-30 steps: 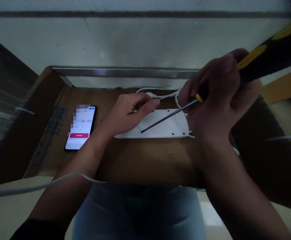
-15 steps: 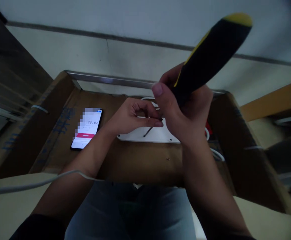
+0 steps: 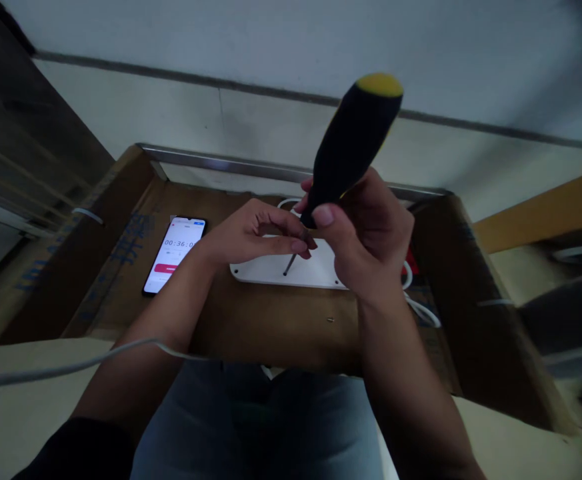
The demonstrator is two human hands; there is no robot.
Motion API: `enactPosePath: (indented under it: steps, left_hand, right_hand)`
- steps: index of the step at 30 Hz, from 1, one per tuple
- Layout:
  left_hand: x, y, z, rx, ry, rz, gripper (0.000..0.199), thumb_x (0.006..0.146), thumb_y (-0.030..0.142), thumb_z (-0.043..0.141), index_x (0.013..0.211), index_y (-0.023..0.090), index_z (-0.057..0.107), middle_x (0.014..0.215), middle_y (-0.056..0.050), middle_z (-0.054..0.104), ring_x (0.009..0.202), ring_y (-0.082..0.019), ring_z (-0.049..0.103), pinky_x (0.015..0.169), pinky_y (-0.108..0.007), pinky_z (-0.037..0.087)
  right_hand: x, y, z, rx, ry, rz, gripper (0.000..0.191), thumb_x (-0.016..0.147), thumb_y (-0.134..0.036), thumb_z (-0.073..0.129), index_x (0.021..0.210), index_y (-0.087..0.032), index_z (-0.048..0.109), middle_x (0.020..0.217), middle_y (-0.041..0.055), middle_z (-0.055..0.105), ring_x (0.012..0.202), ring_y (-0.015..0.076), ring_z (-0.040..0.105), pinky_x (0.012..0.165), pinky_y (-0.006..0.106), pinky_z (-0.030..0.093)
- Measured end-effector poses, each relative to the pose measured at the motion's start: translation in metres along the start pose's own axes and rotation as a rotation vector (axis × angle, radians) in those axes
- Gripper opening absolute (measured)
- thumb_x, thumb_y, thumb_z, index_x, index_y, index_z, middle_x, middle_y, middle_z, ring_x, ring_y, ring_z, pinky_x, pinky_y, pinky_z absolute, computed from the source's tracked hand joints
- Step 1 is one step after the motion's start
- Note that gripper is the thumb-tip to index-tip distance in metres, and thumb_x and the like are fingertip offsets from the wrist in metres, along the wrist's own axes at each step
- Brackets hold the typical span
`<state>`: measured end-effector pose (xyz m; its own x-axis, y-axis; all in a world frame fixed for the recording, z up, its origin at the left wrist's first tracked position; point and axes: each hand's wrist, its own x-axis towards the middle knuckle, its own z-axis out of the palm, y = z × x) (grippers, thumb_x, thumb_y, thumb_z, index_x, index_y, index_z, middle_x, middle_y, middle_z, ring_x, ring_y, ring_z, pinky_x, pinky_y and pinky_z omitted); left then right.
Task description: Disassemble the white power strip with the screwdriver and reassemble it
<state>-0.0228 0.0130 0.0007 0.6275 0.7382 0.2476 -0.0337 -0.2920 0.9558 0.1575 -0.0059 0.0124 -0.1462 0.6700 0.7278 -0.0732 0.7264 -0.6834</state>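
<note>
My right hand [image 3: 371, 233] grips the lower handle of a black and yellow screwdriver [image 3: 353, 143] between thumb and fingers. The handle leans up and to the right. My left hand [image 3: 265, 233] is closed in a pinch around the screwdriver's shaft, low down. The shaft's tip meets the face of a long white casing [image 3: 261, 275], which looks like the back of a power strip. Dark holes show near its front corners, while my hands hide much of its far side. A small screw [image 3: 330, 319] lies on the cardboard in front of it.
A phone [image 3: 173, 257] showing a running timer lies on the left of the cardboard-lined tray [image 3: 275, 327]. White cable [image 3: 423, 313] loops at the right, beside something red [image 3: 411, 263]. Another pale cable [image 3: 95, 360] crosses my left forearm. Cardboard walls rise at both sides.
The screwdriver's handle has dropped and swung left, standing more upright, and my right hand has moved slightly with it. My left hand still pinches the shaft. The view has shifted a little.
</note>
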Motion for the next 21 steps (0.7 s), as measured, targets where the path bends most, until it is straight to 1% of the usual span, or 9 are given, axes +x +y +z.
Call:
enactPosePath:
  steps: [3, 5, 9, 10, 12, 14, 18, 19, 21]
  left_hand:
    - [0.003, -0.002, 0.008, -0.035, 0.075, 0.005, 0.049, 0.065, 0.06, 0.095, 0.077, 0.019, 0.072, 0.077, -0.003, 0.075, 0.078, -0.018, 0.072, 0.073, -0.03, 0.059]
    - [0.004, -0.003, 0.014, -0.07, 0.11, 0.008, 0.054, 0.062, 0.063, 0.095, 0.071, 0.019, 0.067, 0.073, -0.001, 0.072, 0.075, -0.017, 0.071, 0.07, -0.029, 0.058]
    - [0.003, -0.002, 0.015, -0.123, 0.045, -0.016, 0.05, 0.074, 0.066, 0.087, 0.074, 0.019, 0.069, 0.079, -0.006, 0.078, 0.083, -0.021, 0.076, 0.074, -0.032, 0.061]
    - [0.002, -0.002, 0.013, -0.123, 0.018, -0.029, 0.047, 0.079, 0.064, 0.085, 0.079, 0.019, 0.072, 0.082, -0.007, 0.079, 0.085, -0.022, 0.077, 0.075, -0.033, 0.061]
    - [-0.001, -0.001, 0.009, -0.095, -0.033, -0.04, 0.043, 0.085, 0.062, 0.081, 0.085, 0.02, 0.075, 0.084, -0.007, 0.08, 0.084, -0.021, 0.077, 0.075, -0.032, 0.062]
    - [-0.002, -0.001, 0.008, -0.057, -0.044, -0.023, 0.043, 0.082, 0.063, 0.083, 0.085, 0.02, 0.075, 0.082, -0.006, 0.078, 0.08, -0.02, 0.076, 0.072, -0.032, 0.061]
    - [0.001, -0.004, 0.015, -0.058, 0.08, 0.011, 0.05, 0.07, 0.066, 0.089, 0.076, 0.021, 0.069, 0.076, -0.001, 0.073, 0.072, -0.017, 0.071, 0.064, -0.03, 0.058]
    - [0.001, -0.004, 0.017, -0.066, 0.098, 0.01, 0.051, 0.07, 0.067, 0.089, 0.074, 0.02, 0.068, 0.075, -0.001, 0.072, 0.072, -0.017, 0.07, 0.064, -0.03, 0.058]
    - [0.002, -0.003, 0.019, -0.068, 0.103, -0.003, 0.054, 0.071, 0.071, 0.086, 0.073, 0.02, 0.068, 0.077, -0.002, 0.072, 0.073, -0.018, 0.07, 0.066, -0.032, 0.06]
  right_hand:
    - [0.001, 0.0, 0.001, 0.022, 0.07, -0.04, 0.031, 0.073, -0.029, 0.091, 0.091, -0.031, 0.066, 0.081, -0.0031, 0.056, 0.071, 0.0143, 0.053, 0.064, 0.031, 0.047]
    - [0.0, -0.001, 0.001, -0.007, 0.091, -0.006, 0.035, 0.07, -0.029, 0.093, 0.092, -0.034, 0.066, 0.082, -0.0029, 0.054, 0.073, 0.0153, 0.052, 0.065, 0.031, 0.048]
    - [-0.004, -0.003, 0.0, 0.111, -0.018, 0.089, 0.03, 0.09, -0.052, 0.069, 0.115, -0.036, 0.072, 0.106, 0.0029, 0.067, 0.098, 0.0234, 0.064, 0.082, 0.04, 0.058]
    - [-0.005, -0.003, 0.0, 0.16, -0.045, 0.12, 0.032, 0.093, -0.053, 0.063, 0.117, -0.035, 0.073, 0.11, 0.0042, 0.068, 0.1, 0.0244, 0.065, 0.081, 0.042, 0.059]
    - [-0.006, -0.002, 0.001, 0.199, -0.05, 0.152, 0.027, 0.093, -0.046, 0.065, 0.115, -0.033, 0.074, 0.103, 0.0045, 0.07, 0.09, 0.0228, 0.066, 0.074, 0.04, 0.058]
    - [-0.005, -0.002, 0.003, 0.162, 0.039, 0.103, 0.019, 0.084, -0.038, 0.079, 0.102, -0.032, 0.075, 0.089, 0.0019, 0.066, 0.078, 0.0196, 0.062, 0.068, 0.037, 0.054]
    - [0.0, -0.005, 0.008, 0.082, 0.169, -0.029, 0.033, 0.064, -0.031, 0.095, 0.08, -0.028, 0.067, 0.075, -0.0013, 0.057, 0.073, 0.017, 0.056, 0.061, 0.032, 0.048]
    - [0.0, -0.006, 0.009, 0.084, 0.152, -0.039, 0.034, 0.063, -0.031, 0.096, 0.082, -0.028, 0.068, 0.078, -0.0011, 0.059, 0.074, 0.0167, 0.057, 0.061, 0.032, 0.048]
    - [0.0, -0.007, 0.008, 0.153, 0.066, -0.039, 0.031, 0.071, -0.038, 0.092, 0.095, -0.03, 0.074, 0.096, 0.0011, 0.068, 0.081, 0.0174, 0.062, 0.066, 0.033, 0.054]
